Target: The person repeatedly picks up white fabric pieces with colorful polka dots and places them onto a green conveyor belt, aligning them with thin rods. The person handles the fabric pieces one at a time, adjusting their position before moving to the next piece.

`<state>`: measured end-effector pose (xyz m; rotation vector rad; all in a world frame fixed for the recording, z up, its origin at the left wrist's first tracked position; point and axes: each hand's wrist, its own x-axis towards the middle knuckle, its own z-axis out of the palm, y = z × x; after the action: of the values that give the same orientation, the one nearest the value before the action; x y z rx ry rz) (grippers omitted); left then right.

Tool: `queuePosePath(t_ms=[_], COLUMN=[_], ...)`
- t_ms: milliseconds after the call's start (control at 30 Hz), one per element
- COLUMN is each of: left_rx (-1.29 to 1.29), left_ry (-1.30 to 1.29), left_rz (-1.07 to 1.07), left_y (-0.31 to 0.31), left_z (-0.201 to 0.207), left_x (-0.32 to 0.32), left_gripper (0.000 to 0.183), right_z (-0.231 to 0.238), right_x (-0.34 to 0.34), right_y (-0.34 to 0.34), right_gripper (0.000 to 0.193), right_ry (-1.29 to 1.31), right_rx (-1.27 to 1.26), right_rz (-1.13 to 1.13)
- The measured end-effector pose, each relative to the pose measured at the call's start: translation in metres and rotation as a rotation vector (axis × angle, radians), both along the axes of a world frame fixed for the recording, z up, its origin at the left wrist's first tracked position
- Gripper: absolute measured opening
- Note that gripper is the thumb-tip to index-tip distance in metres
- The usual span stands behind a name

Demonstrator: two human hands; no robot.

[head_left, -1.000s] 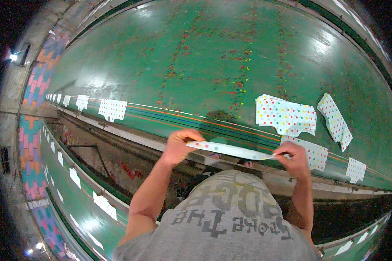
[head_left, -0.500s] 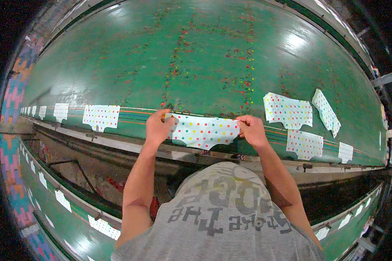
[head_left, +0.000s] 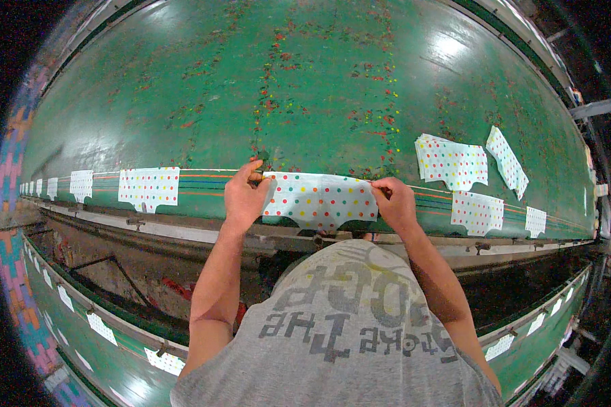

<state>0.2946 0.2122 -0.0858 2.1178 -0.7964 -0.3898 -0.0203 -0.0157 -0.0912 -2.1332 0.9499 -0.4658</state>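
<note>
A white fabric piece [head_left: 319, 200] with coloured dots, cut in a panty shape, lies along the near edge of the green table, its straight edge away from me. At its far left corner, my left hand [head_left: 246, 197] touches the cloth with the thumb, and the index finger is lifted apart from it. My right hand [head_left: 394, 202] pinches the far right corner between thumb and fingers. The cloth's straight edge runs close to a white line on the table. Its narrow part points toward my body.
The long green table [head_left: 319, 88] carries paint specks. To the right lie a stack of dotted pieces [head_left: 453, 163], a slanted piece [head_left: 507, 161] and a flat piece [head_left: 477, 213]. Leftward, another dotted piece [head_left: 149, 187] begins a spaced row. A metal rail [head_left: 176, 229] borders the near edge.
The cloth between my hands has come down flatter, its lower part spread wider. My left index finger has lifted from the corner, while the right hand keeps its pinch. The view has shifted slightly.
</note>
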Motion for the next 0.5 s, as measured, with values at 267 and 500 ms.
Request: queuePosePath(t_ms=[267, 500], left_rx=[0.025, 0.059], left_ry=[0.011, 0.071], left_rz=[-0.026, -0.015], left_y=[-0.015, -0.019], left_z=[0.0, 0.004], left_x=[0.006, 0.009], left_gripper=[0.053, 0.054], right_z=[0.006, -0.006], right_x=[-0.004, -0.003], right_y=[-0.002, -0.01], right_gripper=[0.018, 0.023], right_ry=[0.058, 0.043], right_rx=[0.135, 0.059], right_rz=[-0.14, -0.145])
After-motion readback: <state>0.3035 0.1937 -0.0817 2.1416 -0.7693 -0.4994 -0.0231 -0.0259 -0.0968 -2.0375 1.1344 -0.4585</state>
